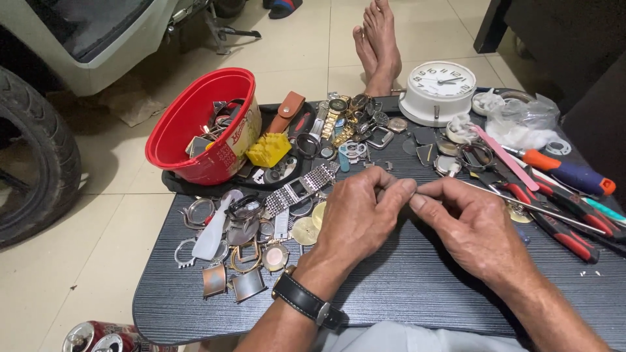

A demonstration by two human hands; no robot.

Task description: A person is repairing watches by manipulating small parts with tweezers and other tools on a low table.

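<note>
Where the 2 hands meet above the dark table (404, 287), a thin metal pin (412, 190) is pinched between them, too small to identify further.

Left hand (355, 218): thumb and forefinger closed on the pin's left end, other fingers curled; a black-strapped watch (306, 301) sits on the wrist.

Right hand (473, 225): fingertips closed on the pin's right end, touching the left fingertips.

Items placed relative to the hands:
- Steel watch bracelet (301, 189), just left of the left hand, lying flat.
- Scatter of watch cases, bezels and backs (238, 244), further left, near the table's left edge.
- Red bowl (202, 127), far left and beyond, holding loose parts; a yellow block (268, 150) just beside it.
- Cluster of wristwatches (349, 117), straight beyond the hands.
- White clock (438, 90), beyond and slightly right, at the far table edge.
- Clear plastic bag (521, 120), right of the clock.
- Pink file (505, 156), beyond the right hand, lying diagonally.
- Orange-and-blue screwdriver (567, 173), far right.
- Red-handled pliers (561, 221), just right of the right hand, well within reach.

Off the table: bare feet (378, 42) on the tiled floor beyond it, a tyre (36, 156) at the far left, 2 cans (104, 336) by the near left corner.
</note>
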